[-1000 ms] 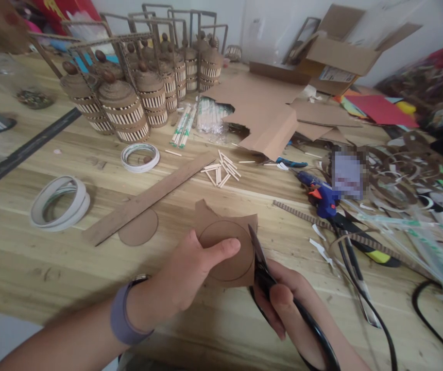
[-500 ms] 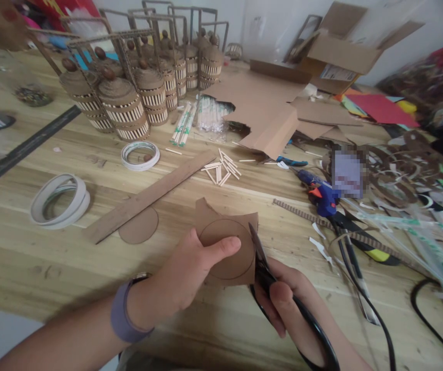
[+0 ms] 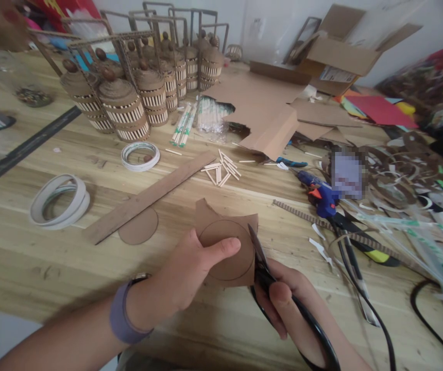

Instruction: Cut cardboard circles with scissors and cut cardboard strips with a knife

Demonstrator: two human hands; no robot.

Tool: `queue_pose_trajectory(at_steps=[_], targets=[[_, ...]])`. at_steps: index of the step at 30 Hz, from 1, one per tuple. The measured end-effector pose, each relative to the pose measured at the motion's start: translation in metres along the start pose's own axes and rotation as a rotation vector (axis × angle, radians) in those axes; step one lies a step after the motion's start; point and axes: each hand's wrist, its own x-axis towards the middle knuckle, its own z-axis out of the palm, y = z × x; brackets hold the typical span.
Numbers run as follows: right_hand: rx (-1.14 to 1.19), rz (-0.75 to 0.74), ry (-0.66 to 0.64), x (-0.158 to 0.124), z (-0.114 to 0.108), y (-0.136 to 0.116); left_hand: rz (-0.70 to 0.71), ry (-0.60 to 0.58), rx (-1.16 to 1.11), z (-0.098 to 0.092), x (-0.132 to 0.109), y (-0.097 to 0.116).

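My left hand (image 3: 185, 275) pinches a brown cardboard piece (image 3: 227, 247) with a circle drawn on it, thumb on top, just above the wooden table (image 3: 32, 257). My right hand (image 3: 289, 309) grips black scissors (image 3: 262, 260); their blades sit at the right edge of the cardboard, along the drawn circle. A cut cardboard disc (image 3: 138, 226) lies to the left, beside a long cardboard strip (image 3: 150, 196).
Two tape rolls (image 3: 60, 201) (image 3: 140, 156) lie left. Several small wicker-style lanterns (image 3: 129, 103) stand at the back. Loose sticks (image 3: 221, 170), cardboard sheets (image 3: 268, 111), a blue glue gun (image 3: 320, 193), cables and curled scraps (image 3: 403, 170) crowd the right side. A black ruler (image 3: 20, 152) lies far left.
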Motion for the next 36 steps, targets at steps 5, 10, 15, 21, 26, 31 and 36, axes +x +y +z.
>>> queue_pose_trajectory(at_steps=[5,10,15,21,26,31,36], targets=[[0.014,-0.028,-0.004,0.0,0.001,0.004,0.019,0.017,0.12,0.0,0.0,0.007],[0.009,0.013,0.015,-0.001,0.001,0.0,0.008,0.003,0.096,0.0,0.0,0.009],[0.026,0.017,0.016,-0.001,0.001,-0.001,-0.009,0.017,0.102,0.0,0.0,0.008],[0.02,0.042,-0.014,-0.001,0.0,0.002,-0.033,-0.003,0.033,-0.001,0.001,0.005],[0.033,0.004,-0.015,-0.001,0.0,0.006,-0.04,-0.009,0.036,-0.003,0.001,0.004],[0.065,-0.038,-0.018,-0.001,0.001,0.011,-0.038,-0.01,0.034,-0.003,0.001,0.002],[0.089,-0.036,-0.027,0.0,0.001,0.012,-0.041,0.011,0.032,-0.003,0.001,0.001]])
